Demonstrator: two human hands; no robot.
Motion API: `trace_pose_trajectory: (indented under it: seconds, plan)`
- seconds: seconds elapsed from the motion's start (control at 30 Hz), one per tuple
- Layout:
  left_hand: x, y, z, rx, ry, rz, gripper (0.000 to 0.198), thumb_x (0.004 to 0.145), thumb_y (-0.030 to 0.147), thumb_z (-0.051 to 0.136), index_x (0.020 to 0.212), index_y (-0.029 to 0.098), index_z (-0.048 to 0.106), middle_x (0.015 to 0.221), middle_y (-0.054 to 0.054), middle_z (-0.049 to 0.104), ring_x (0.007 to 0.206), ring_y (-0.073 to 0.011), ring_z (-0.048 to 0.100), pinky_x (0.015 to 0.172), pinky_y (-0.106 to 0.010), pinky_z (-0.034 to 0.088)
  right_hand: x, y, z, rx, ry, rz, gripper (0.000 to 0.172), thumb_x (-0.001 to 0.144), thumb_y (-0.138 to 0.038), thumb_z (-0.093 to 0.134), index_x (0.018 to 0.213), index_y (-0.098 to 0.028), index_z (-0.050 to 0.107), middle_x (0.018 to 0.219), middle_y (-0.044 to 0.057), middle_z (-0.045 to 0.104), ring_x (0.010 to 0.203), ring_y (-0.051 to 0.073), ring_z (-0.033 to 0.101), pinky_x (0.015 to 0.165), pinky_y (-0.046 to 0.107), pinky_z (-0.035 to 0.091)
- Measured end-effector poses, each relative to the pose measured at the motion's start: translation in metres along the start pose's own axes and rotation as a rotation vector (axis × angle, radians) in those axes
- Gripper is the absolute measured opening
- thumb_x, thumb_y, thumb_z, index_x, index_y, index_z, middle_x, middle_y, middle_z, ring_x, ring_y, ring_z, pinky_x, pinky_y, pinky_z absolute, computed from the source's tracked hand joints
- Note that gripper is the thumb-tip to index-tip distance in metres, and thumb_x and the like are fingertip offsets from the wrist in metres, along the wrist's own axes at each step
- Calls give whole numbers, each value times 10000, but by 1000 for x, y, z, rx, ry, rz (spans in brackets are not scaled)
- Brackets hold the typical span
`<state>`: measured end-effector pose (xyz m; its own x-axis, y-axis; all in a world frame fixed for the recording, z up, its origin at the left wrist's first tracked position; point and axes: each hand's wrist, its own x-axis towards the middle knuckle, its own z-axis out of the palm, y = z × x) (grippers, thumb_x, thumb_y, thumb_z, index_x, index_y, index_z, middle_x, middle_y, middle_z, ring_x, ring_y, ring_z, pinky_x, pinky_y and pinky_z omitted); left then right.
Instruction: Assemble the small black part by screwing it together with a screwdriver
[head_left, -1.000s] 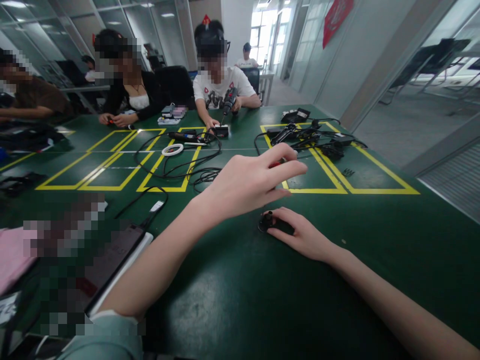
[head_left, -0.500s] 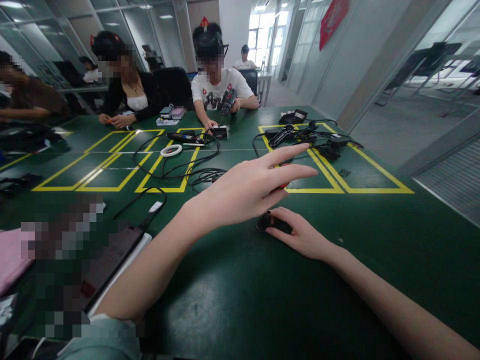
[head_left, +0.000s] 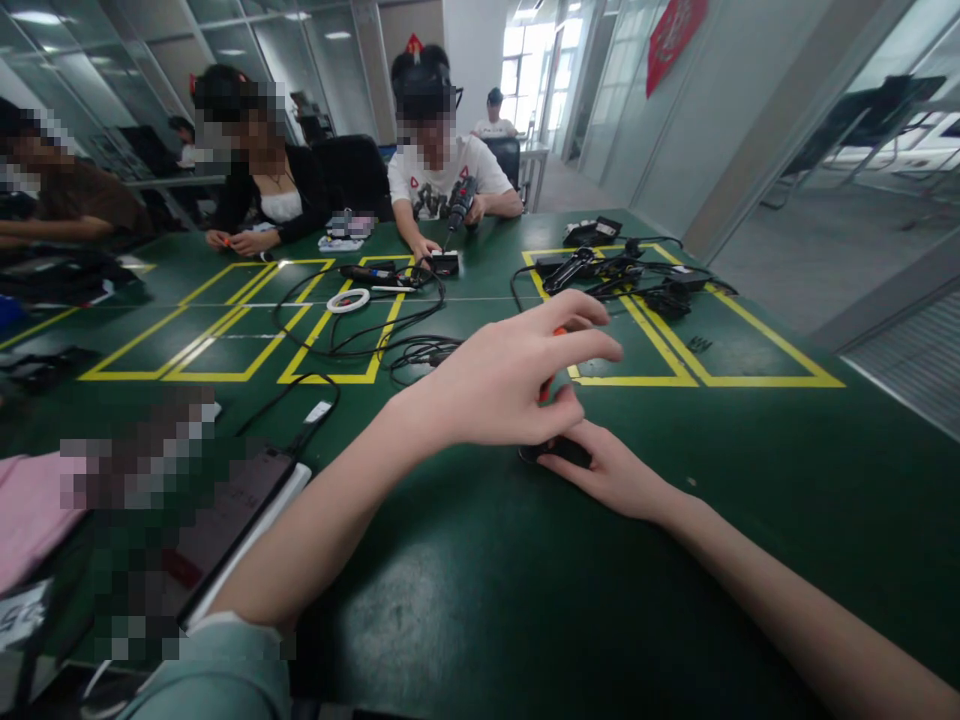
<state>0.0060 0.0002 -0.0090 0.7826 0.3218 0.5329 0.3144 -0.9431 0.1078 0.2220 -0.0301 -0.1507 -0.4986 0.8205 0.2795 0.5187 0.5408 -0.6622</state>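
My left hand [head_left: 510,375] hovers over the green table [head_left: 465,600] with its fingers curled round a small red-orange object [head_left: 546,388]. Only slivers of that object show between the fingers. Just below it my right hand [head_left: 611,472] rests on the table. Its fingers pinch a small black part [head_left: 559,453] and hold it against the surface. The left hand's thumb is right above that black part, nearly touching the right hand's fingertips.
Yellow tape boxes [head_left: 637,380] mark the table. Black cables [head_left: 375,335] and a white ring [head_left: 347,300] lie in the middle, and a heap of black tools and cords [head_left: 622,272] lies at the far right. A phone [head_left: 240,520] lies at my left. Several people sit at the far side.
My left hand's fingers were stretched out forward; now they have curled down and drawn back over the black part, with the red-orange object in them. My right hand has stayed put.
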Motion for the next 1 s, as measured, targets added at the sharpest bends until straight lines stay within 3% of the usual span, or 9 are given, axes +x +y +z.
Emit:
trace_pose_trajectory:
  seconds: [0.1, 0.23, 0.33, 0.4, 0.5, 0.57, 0.67, 0.83, 1.0]
  plan:
    - [0, 6, -5, -91, -50, -19, 434, 891, 64, 492, 1243, 267, 646, 1566, -115, 484, 1233, -267, 645, 828, -358, 593, 1, -2, -1, -9, -9, -2, 167, 973, -319, 617, 1098, -224, 676, 1035, 99, 753, 968, 292, 697, 868, 475, 597]
    - [1, 0, 0, -62, 13, -77, 395, 948, 144, 543, 1304, 304, 603, 1610, -99, 443, 1100, -252, 707, 769, -348, 586, 1, -2, -1, -35, 23, -32, 146, 977, -335, 608, 1047, -222, 669, 946, 89, 737, 878, 272, 692, 815, 441, 599]
    - [2, -11, 10, 21, 56, -52, 321, 957, 294, 631, 1276, 268, 609, 1435, -113, 611, 1127, -242, 696, 782, -309, 556, 0, -2, 0, -40, 43, -42, 154, 973, -341, 616, 1056, -219, 661, 950, 91, 734, 873, 265, 696, 826, 437, 601]
    - [2, -17, 15, 62, 78, -79, 302, 948, 382, 653, 1203, 222, 639, 1196, -99, 713, 1022, -213, 706, 736, -273, 524, 0, -1, 0, -40, 38, -36, 154, 968, -342, 627, 1053, -217, 659, 943, 87, 731, 868, 258, 697, 835, 434, 602]
    - [3, -18, 13, 38, 73, -128, 246, 930, 364, 636, 1096, 186, 669, 992, -66, 713, 873, -176, 683, 702, -258, 500, 1, 0, 0, -44, 28, -27, 167, 964, -360, 638, 1052, -220, 662, 932, 79, 729, 854, 251, 695, 814, 420, 602]
    - [3, -16, 5, -51, 21, -113, 243, 896, 252, 601, 1117, 182, 670, 1069, -82, 699, 886, -171, 670, 727, -266, 519, 1, 0, 0, -53, 36, -25, 174, 965, -372, 638, 1047, -221, 666, 919, 74, 726, 835, 249, 691, 785, 412, 601]
    - [1, -12, -7, -173, -60, -50, 458, 849, 132, 542, 1292, 208, 626, 1301, -121, 638, 1010, -189, 667, 770, -278, 553, 2, -1, 1, -65, 40, -28, 156, 972, -365, 630, 1028, -223, 664, 894, 70, 718, 820, 247, 684, 766, 406, 593]
    - [0, -11, -6, -71, -4, -85, 610, 915, 125, 502, 1500, 296, 473, 1472, -99, 560, 1153, -216, 650, 812, -306, 560, 1, -3, 0, -64, 33, -41, 162, 986, -368, 614, 1050, -223, 647, 897, 74, 711, 832, 252, 684, 777, 411, 590]
    - [2, -11, 14, 197, 85, -155, 316, 982, 313, 551, 1272, 238, 651, 1079, -58, 719, 874, -184, 684, 677, -270, 473, 1, -2, 0, -61, 33, -38, 161, 983, -365, 618, 1050, -220, 640, 910, 79, 715, 843, 258, 689, 789, 424, 595]
